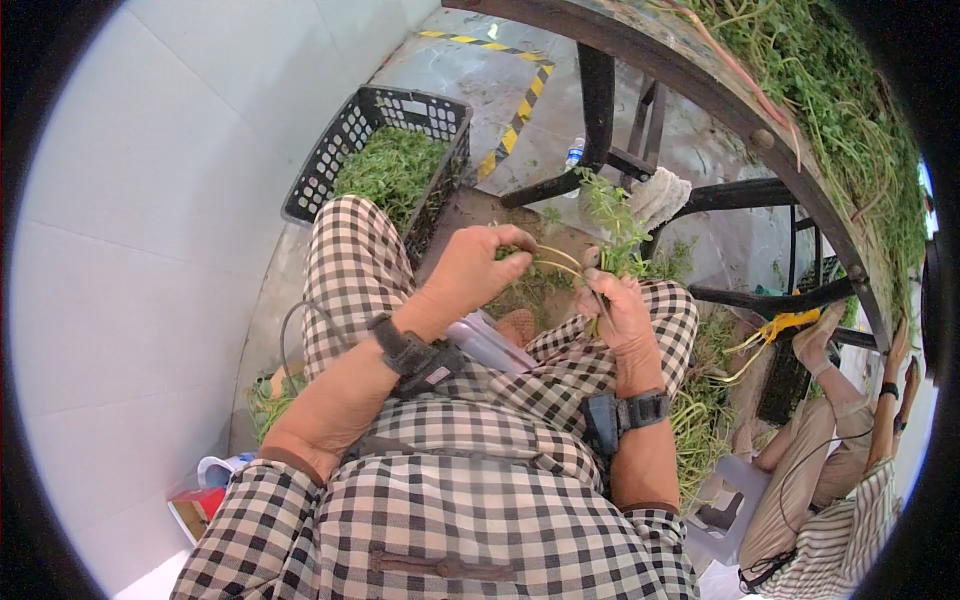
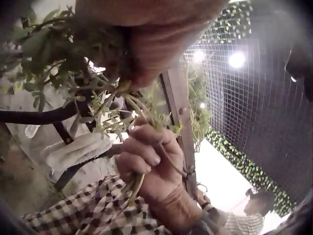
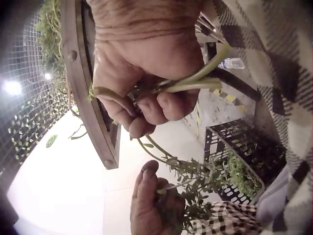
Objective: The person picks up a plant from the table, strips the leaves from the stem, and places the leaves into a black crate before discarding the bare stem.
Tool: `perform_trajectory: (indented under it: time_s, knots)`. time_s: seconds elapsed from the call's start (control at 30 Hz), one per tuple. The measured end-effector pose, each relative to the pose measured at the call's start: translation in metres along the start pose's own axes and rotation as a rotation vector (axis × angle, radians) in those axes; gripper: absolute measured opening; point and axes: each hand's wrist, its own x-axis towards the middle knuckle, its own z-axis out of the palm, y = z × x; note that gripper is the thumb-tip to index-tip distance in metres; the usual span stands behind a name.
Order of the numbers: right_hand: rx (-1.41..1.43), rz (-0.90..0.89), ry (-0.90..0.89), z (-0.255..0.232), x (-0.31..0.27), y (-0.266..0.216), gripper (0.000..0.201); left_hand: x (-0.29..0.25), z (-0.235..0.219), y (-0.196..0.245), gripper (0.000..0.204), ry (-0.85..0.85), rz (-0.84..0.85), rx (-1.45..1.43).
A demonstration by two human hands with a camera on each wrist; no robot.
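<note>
In the head view my left hand (image 1: 475, 268) is left of centre above the lap, its fingers bent around leafy green stems. Between it and my right hand (image 1: 615, 300) bow pale yellow-green stems (image 1: 558, 258). My right hand grips stems in its curled fingers, and a leafy sprig (image 1: 612, 215) stands up past its fingertips. Cut stem ends (image 3: 195, 84) stick out of the right fist in the right wrist view. Lower there, the left hand (image 3: 149, 203) has leafy greens (image 3: 195, 186) against its fingers. In the left wrist view the right hand (image 2: 154, 164) pinches thin stems.
A black crate (image 1: 440, 105) of greens stands on the floor at left. Tangled greens (image 1: 830, 90) cover a table (image 1: 640, 45) at upper right, with black legs below. A white cloth (image 1: 660, 198) hangs near them. Another person (image 1: 830, 470) sits at right. Loose stems (image 1: 700, 430) lie beside the lap.
</note>
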Motion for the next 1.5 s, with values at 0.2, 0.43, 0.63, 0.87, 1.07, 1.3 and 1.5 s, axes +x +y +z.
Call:
perform_trajectory:
  time_s: [0.2, 0.43, 0.63, 0.87, 1.07, 1.3, 1.5]
  knots:
    - [-0.062, 0.018, 0.049, 0.013, -0.004, -0.005, 0.009, -0.003, 0.007, 0.004, 0.02, -0.088, 0.05, 0.194]
    - [-0.076, 0.049, -0.033, 0.011, -0.002, -0.004, 0.016, -0.003, 0.013, 0.001, 0.017, 0.04, 0.076, 0.136]
    - [0.003, -0.009, -0.022, 0.005, -0.008, -0.008, 0.016, 0.009, -0.02, -0.019, 0.012, 0.151, -0.53, -0.776]
    - [0.065, 0.063, -0.059, 0.011, -0.007, -0.009, 0.019, 0.012, -0.026, -0.017, 0.013, 0.012, -0.431, -0.587]
    - [0.022, 0.043, -0.041, 0.007, -0.007, -0.007, 0.017, 0.003, -0.015, 0.003, 0.021, -0.207, -0.037, 0.118]
    - [-0.043, 0.087, -0.046, 0.014, -0.008, -0.01, 0.017, 0.001, 0.001, -0.002, 0.018, -0.062, 0.168, 0.452]
    - [-0.08, 0.147, -0.067, 0.016, -0.007, -0.009, 0.017, 0.009, -0.001, -0.003, 0.018, 0.0, -0.189, -0.138]
